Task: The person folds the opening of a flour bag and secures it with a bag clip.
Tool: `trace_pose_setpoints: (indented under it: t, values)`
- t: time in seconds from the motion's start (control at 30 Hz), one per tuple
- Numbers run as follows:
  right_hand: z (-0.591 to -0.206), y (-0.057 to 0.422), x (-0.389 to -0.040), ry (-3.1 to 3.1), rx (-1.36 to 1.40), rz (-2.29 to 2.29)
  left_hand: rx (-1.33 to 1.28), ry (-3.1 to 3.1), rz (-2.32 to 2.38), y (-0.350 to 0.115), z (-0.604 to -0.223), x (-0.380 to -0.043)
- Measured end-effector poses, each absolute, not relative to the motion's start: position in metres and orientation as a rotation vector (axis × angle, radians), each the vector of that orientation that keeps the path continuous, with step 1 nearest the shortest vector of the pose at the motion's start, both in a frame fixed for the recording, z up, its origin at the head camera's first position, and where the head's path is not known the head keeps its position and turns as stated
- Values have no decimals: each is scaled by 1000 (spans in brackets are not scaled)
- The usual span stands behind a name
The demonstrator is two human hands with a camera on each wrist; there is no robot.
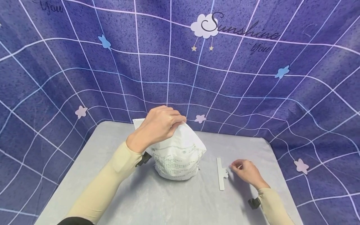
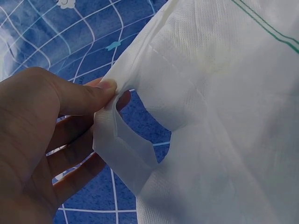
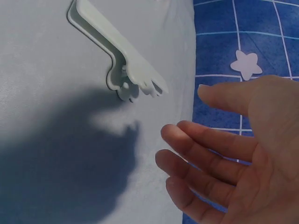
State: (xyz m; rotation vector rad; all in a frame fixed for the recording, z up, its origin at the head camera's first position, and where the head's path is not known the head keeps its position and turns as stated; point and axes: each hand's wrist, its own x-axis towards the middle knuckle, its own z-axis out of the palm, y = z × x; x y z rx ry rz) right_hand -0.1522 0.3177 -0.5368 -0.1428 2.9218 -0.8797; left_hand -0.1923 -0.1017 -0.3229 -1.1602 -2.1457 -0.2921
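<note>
A white bag (image 1: pixel 177 159) with green print stands upright on the table. My left hand (image 1: pixel 160 123) pinches its top edge between thumb and fingers, beside a cut-out handle hole, as the left wrist view shows at the bag's top (image 2: pixel 201 102). What the bag contains is hidden. To its right lies a white sealing clip (image 1: pixel 220 175), long and narrow with a scalloped grip on one side. My right hand (image 1: pixel 247 171) hovers just right of that clip, fingers loosely bent, touching nothing. In the right wrist view a gap separates the fingertips from the clip (image 3: pixel 117 51).
A grey cloth covers the table (image 1: pixel 118 200). Around its back and sides hangs a purple-blue curtain (image 1: pixel 157 62) with a white grid, stars and lettering. Dark wrist cameras sit under both forearms, which wear pale sleeves (image 1: pixel 109 172).
</note>
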Motion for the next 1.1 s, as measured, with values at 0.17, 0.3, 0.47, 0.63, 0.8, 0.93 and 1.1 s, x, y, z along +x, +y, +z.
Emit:
trace_pose_setpoints:
  t: [0.17,0.3,0.47,0.63,0.8,0.93,1.1]
  values:
    - [-538,318,-151,2918,-135,-851,-1159,-2136,-303,-102,-324,-192]
    - [-539,315,-151,2893,-138,-837,-1152,-2142,-310,-103,-325,-192]
    - [-540,309,-150,2861,-133,-811,-1159,-2145,-307,-102,-324,-193]
    - [-542,303,-151,2848,-129,-801,-1162,-2140,-315,-102,-324,-193]
    - [-545,299,-155,2839,-94,-776,-1159,-2142,-318,-102,-323,-192]
    - [-546,296,-157,2826,-75,-782,-1153,-2143,-322,-103,-324,-191]
    - [-546,294,-159,2822,-70,-765,-1149,-2142,-329,-103,-324,-190]
